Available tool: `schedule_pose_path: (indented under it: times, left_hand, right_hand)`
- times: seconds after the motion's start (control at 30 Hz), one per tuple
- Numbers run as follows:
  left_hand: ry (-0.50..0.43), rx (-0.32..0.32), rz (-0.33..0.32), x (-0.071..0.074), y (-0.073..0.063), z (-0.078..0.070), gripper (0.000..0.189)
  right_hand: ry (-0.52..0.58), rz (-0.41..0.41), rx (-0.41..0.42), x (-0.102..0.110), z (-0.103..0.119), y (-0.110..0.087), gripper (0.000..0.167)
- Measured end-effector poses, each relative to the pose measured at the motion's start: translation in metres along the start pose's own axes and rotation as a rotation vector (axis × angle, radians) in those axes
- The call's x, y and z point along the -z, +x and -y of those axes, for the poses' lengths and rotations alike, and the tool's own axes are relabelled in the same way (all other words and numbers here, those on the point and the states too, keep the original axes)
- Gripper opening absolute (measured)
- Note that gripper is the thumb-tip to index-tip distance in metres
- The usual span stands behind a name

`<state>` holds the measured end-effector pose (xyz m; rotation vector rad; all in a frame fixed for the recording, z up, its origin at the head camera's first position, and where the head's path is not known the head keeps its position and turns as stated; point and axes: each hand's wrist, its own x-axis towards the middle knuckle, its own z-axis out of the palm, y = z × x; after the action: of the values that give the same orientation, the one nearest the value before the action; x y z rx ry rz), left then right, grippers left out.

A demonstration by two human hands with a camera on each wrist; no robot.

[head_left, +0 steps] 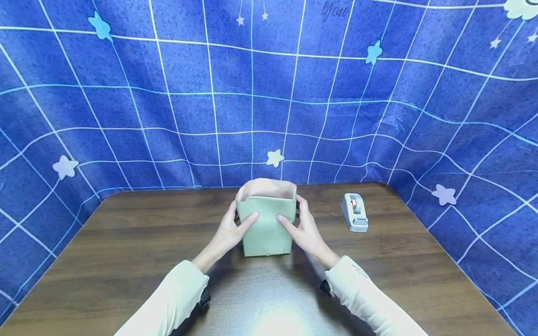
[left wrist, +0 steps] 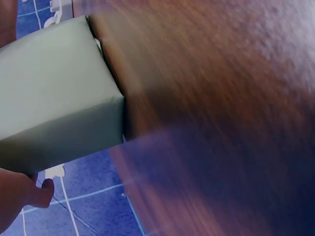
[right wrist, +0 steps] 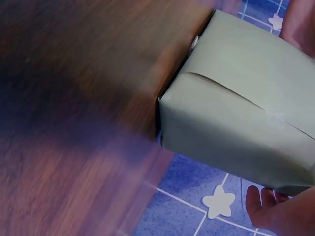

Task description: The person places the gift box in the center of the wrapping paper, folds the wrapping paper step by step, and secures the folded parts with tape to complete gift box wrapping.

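Observation:
A pale green paper bag with an open top stands upright on the table. Its lighter inside shows at the top in the head view. My left hand grips its left side, thumb on the front and fingers round the side. The right hand holds the opposite side the same way. In the right wrist view a seam runs along the bag, with a clear shiny patch, probably tape, across it. The left wrist view shows the bag's smooth panels and a lower corner. Fingers behind the bag are partly hidden.
A white tape dispenser stands on the wooden table, right of the bag. Blue cloth with white grid lines and stars hangs behind the table and along its sides. Light glares on the near tabletop.

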<state>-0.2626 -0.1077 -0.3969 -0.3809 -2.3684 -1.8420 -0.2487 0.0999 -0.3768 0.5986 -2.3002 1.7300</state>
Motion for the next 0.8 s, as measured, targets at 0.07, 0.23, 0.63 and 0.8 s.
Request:
schedule_pose_path:
  times: [0.07,0.23,0.63,0.8]
  left_hand:
    - [-0.008,0.011,-0.008,-0.001,0.0,0.0,0.056]
    - [-0.048,0.055,-0.034,-0.004,0.0,-0.002,0.056]
    - [0.013,0.053,-0.099,-0.008,-0.001,-0.005,0.052]
    - [0.101,-0.013,-0.165,-0.009,-0.004,-0.005,0.049]
  right_hand:
    - [0.008,-0.012,-0.008,-0.002,-0.008,0.002,0.063]
    - [0.006,-0.041,-0.02,-0.005,-0.021,0.007,0.062]
    - [0.018,-0.094,-0.074,-0.006,-0.008,0.008,0.049]
    - [-0.028,-0.127,-0.078,-0.008,0.014,0.004,0.047]
